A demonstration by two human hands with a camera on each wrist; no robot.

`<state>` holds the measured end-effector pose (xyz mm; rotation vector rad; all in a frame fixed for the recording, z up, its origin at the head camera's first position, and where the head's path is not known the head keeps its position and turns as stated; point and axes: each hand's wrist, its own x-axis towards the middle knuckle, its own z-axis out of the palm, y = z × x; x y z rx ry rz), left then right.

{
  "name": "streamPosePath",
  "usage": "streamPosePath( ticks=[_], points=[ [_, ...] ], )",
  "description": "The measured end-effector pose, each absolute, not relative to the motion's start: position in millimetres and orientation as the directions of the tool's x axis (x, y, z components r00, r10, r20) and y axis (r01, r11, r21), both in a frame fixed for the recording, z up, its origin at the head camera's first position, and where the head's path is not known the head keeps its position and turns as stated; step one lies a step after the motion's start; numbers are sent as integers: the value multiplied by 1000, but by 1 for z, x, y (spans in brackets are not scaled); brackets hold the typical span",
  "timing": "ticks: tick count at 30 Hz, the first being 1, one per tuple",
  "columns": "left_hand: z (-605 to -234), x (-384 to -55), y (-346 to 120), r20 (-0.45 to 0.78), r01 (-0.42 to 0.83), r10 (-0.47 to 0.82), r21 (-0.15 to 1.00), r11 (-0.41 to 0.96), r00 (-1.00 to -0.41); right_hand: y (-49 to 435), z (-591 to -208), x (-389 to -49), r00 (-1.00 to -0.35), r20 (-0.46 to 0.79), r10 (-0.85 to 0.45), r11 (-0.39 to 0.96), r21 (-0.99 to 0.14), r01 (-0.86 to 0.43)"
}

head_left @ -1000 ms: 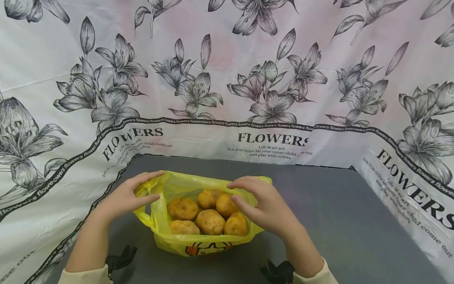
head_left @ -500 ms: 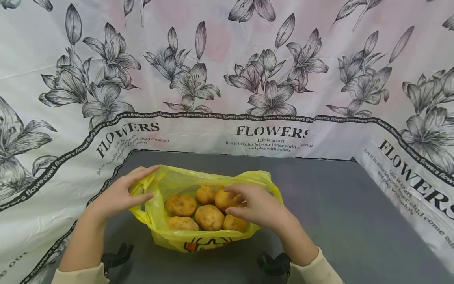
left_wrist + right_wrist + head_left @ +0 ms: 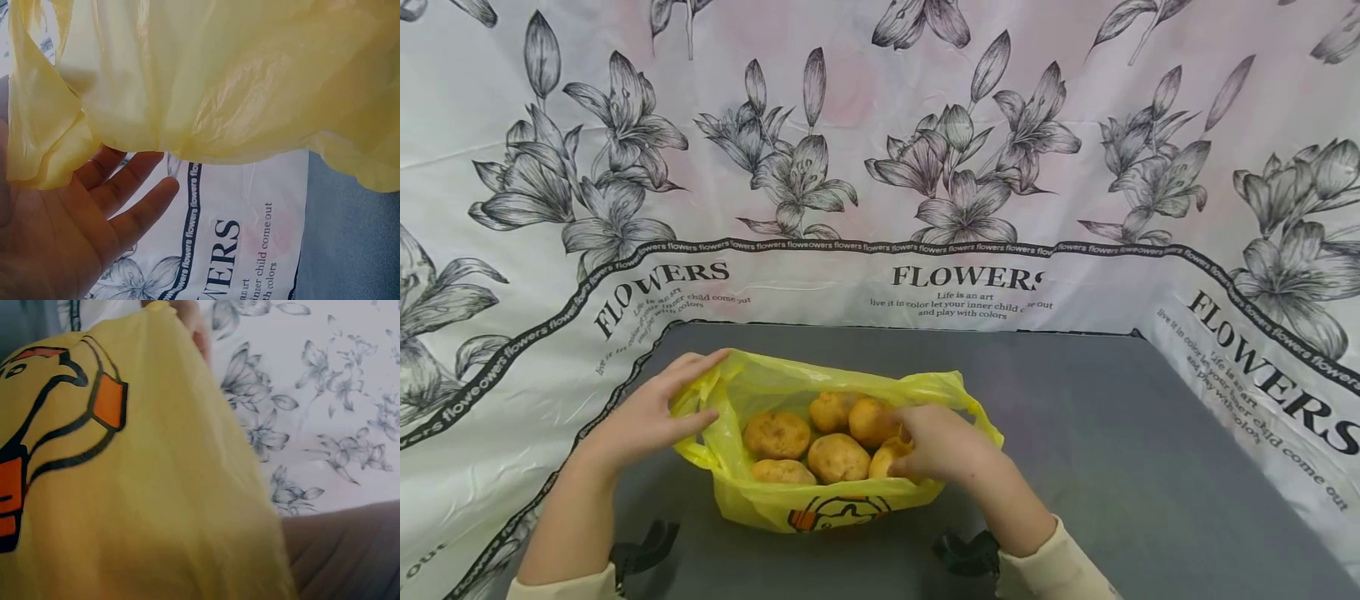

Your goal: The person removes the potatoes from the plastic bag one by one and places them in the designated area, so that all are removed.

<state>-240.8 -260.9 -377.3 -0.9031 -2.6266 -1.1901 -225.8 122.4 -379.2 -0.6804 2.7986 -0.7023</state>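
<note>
A yellow plastic bag (image 3: 760,504) lies with its mouth open, holding several potatoes (image 3: 838,458). My left hand (image 3: 658,412) is at the bag's left handle, thumb and fingers spread apart. In the left wrist view the fingers of that left hand (image 3: 81,219) look nearly straight, partly covered by the bag's yellow film (image 3: 206,94). My right hand (image 3: 947,442) reaches into the bag from the right. Its thumb and fingers curl round the rightmost potato (image 3: 886,458), whose right side they hide. In the right wrist view the bag's printed side (image 3: 169,462) covers most of that hand.
The bag stands on a grey table (image 3: 1075,433). White cloth (image 3: 805,287) with printed flowers and lettering rises behind the table and at both sides. Black wrist straps (image 3: 966,554) sit close to the cream sleeves (image 3: 1052,567).
My right hand has moved from above the bag's right rim down into it, closing round the rightmost potato. My left hand stays at the left handle. The view tilted slightly downward.
</note>
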Motion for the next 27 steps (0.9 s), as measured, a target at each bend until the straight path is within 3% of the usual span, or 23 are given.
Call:
streamPosePath(
  ticks=[11,18,24,27],
  points=[
    [-381,-245,-256,325,572,487,618,540,-811,113,-391,-214,-944,-102,-314,867,-437,-241],
    [-379,-247,-253,308,569,494,600,562,-813,104,-395,-205,-947,-18,-322,826,-495,-271],
    [-379,-246,-253,311,569,490,592,570,-814,100,-399,-206,-959,8,-284,893,-361,-267],
    [-380,-246,-253,320,578,494,595,559,-808,103,-401,-208,-964,-9,-267,905,-347,-248]
  ],
)
